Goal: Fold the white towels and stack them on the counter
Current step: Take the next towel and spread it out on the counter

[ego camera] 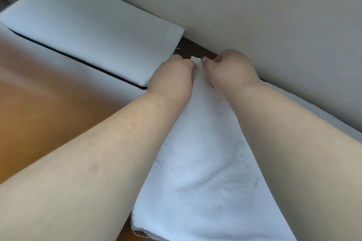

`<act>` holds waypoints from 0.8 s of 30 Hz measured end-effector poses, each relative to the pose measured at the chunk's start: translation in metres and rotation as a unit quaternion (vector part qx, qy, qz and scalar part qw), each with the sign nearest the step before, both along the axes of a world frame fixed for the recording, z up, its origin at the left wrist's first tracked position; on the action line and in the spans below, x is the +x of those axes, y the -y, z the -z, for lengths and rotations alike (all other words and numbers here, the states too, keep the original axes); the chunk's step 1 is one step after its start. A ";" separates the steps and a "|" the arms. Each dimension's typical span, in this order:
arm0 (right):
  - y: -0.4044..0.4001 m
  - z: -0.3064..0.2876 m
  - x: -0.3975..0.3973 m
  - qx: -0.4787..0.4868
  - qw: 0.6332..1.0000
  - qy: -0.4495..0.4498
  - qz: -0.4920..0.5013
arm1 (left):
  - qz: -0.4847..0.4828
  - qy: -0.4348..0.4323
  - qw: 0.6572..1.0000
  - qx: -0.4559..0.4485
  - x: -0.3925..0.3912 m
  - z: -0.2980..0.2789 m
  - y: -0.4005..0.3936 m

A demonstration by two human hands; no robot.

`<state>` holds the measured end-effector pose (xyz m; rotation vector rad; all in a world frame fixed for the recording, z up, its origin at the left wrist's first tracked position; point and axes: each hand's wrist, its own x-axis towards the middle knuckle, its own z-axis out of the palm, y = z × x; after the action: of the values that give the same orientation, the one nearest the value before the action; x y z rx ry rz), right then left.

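A white towel [205, 172] lies spread on the counter between my forearms, running from the near edge up to the wall. My left hand [172, 76] and my right hand [231, 68] are close together at its far end, fingers curled, each pinching the towel's far edge. A small bit of white cloth shows between the fingertips. A folded white towel [88, 31] lies flat at the back left, against the wall, to the left of my left hand.
A pale wall [254, 6] runs along the back, right behind my hands. A dark strip of counter [195, 47] shows beside the folded towel. More white cloth [313, 111] lies along the wall at the right. Blurred orange-brown surface [39, 103] fills the left.
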<state>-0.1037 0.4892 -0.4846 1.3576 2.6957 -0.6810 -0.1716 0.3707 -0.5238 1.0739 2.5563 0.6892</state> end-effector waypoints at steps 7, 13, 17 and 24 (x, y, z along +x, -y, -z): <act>-0.008 0.011 -0.023 0.042 0.993 0.099 -0.057 | 0.039 -0.079 0.994 0.066 0.006 0.018 0.014; 0.004 -0.001 -0.029 0.066 0.996 -0.030 -0.043 | 0.067 -0.101 0.992 0.037 0.006 0.017 0.013; 0.009 -0.002 -0.035 0.069 0.992 -0.088 -0.050 | 0.053 -0.093 0.992 0.063 0.007 0.017 0.013; -0.019 0.003 -0.026 0.038 0.988 0.126 -0.076 | 0.016 -0.063 0.996 0.060 0.003 0.023 0.009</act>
<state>-0.1296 0.5078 -0.4873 1.1484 2.6087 -0.3673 -0.1685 0.3618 -0.5467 1.2323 2.6250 0.8004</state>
